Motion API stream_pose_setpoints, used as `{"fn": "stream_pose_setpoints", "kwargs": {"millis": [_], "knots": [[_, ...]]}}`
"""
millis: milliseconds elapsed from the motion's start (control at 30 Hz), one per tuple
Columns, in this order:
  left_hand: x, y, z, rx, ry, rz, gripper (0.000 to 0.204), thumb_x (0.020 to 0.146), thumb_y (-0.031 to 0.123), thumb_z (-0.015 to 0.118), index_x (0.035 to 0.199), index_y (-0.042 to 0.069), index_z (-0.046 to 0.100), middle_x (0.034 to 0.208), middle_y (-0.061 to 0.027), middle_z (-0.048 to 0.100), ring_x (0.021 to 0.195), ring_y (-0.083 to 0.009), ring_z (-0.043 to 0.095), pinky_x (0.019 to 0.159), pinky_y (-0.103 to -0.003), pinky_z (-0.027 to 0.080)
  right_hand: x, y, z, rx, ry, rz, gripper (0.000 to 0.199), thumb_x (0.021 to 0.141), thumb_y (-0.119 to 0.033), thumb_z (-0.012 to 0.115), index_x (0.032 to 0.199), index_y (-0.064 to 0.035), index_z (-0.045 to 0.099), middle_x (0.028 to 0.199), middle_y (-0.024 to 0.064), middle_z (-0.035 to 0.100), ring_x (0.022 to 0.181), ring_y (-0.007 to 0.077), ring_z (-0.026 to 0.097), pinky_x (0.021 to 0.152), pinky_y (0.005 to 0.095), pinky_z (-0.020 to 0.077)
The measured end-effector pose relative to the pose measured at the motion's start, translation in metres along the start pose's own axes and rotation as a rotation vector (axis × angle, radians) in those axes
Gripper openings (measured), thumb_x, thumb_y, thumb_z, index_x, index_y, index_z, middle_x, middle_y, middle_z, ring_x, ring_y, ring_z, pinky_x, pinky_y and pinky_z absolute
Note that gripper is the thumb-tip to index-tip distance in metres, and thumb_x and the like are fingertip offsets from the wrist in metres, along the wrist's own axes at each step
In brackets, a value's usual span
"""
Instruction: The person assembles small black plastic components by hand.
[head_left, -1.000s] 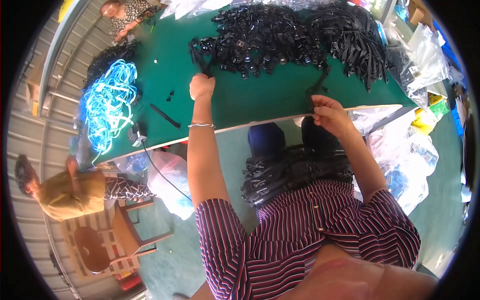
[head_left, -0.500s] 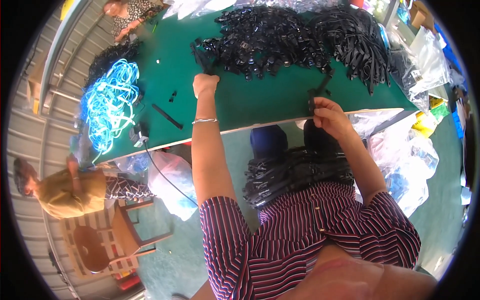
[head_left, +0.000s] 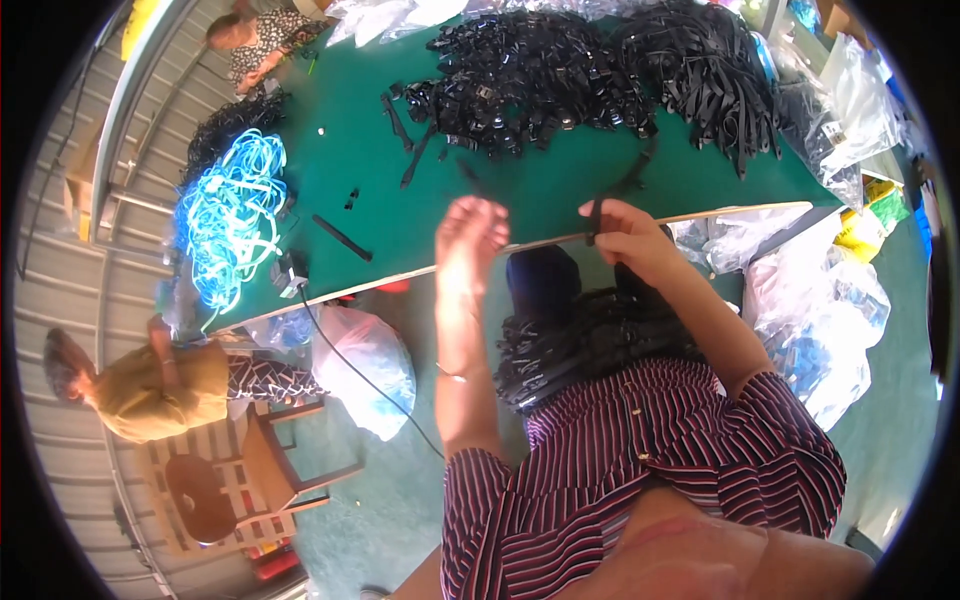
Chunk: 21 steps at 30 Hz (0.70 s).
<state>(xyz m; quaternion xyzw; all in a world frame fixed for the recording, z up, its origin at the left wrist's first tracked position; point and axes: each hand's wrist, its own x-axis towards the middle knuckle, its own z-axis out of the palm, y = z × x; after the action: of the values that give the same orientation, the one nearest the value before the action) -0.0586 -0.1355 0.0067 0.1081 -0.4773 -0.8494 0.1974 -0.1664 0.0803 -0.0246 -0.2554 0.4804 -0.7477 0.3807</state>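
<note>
My right hand (head_left: 640, 240) is closed in a pinch on a black strap (head_left: 597, 218) above the near edge of the green table. A blurred dark length rises from it toward the heap. My left hand (head_left: 470, 235) hovers to its left, fingers smeared by motion; I cannot tell if they hold anything. A faint dark streak shows just beyond its fingertips. Farther off, two loose black straps (head_left: 417, 158) lie beside a big heap of black straps with buckles (head_left: 520, 80). Right of that heap is a pile of long black straps (head_left: 700, 80).
Bright blue and white cords (head_left: 235, 210) are heaped on the table's (head_left: 330, 200) left end, near a single black strap (head_left: 341, 238) and a corded device (head_left: 289, 272). More black straps (head_left: 600, 330) lie across my lap. Full plastic bags (head_left: 815, 320) stand at right. Two people are at left.
My left hand has drawn back toward me and right, away from a black strap now lying on the table. My right hand has shifted slightly left with its strap.
</note>
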Motion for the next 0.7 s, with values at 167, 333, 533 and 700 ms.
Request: {"fn": "stream_pose_setpoints", "kwargs": {"millis": [167,333,533,700], "knots": [[-0.043,-0.048,0.031,0.33,-0.036,-0.016,0.007,0.082,0.001,0.057,0.089,0.004,0.055,0.09,-0.0063,0.062,0.079,-0.0113,0.058,0.068,-0.021,0.046,0.007,0.028,0.026,-0.466,-0.062,-0.171,0.021,0.076,-0.004,0.059,0.095,-0.0031,0.051,0.074,-0.0004,0.051,0.062,0.0058,0.047,0.053,0.0208,0.0375],[-0.064,-0.049,0.05,0.246,0.175,-0.003,0.01,0.078,-0.004,0.062,0.081,0.002,0.055,0.079,-0.0012,0.059,0.072,-0.0065,0.054,0.068,-0.02,0.045,-0.004,0.027,0.01,-0.567,-0.163,-0.021,0.018,0.08,-0.015,0.058,0.092,-0.0038,0.052,0.077,0.0006,0.054,0.065,0.007,0.048,0.057,0.0218,0.0398],[-0.092,-0.063,0.053,0.347,-0.219,-0.073,0.012,0.077,-0.004,0.06,0.083,0.003,0.052,0.086,-0.0061,0.062,0.08,-0.0101,0.058,0.068,-0.021,0.046,-0.002,0.005,0.031,0.674,-0.038,0.404,0.046,0.091,-0.034,0.044,0.117,0.0037,0.046,0.101,0.0077,0.057,0.09,0.0208,0.06,0.073,0.0274,0.0507],[-0.114,-0.054,0.047,0.56,-0.403,-0.335,0.013,0.076,-0.001,0.063,0.084,0.001,0.053,0.082,-0.003,0.06,0.078,-0.0095,0.057,0.068,-0.021,0.045,0.004,0.007,0.014,0.721,-0.007,0.41,0.036,0.092,-0.03,0.044,0.114,-0.0012,0.049,0.087,0.003,0.055,0.071,0.0128,0.056,0.057,0.0231,0.047]]}}
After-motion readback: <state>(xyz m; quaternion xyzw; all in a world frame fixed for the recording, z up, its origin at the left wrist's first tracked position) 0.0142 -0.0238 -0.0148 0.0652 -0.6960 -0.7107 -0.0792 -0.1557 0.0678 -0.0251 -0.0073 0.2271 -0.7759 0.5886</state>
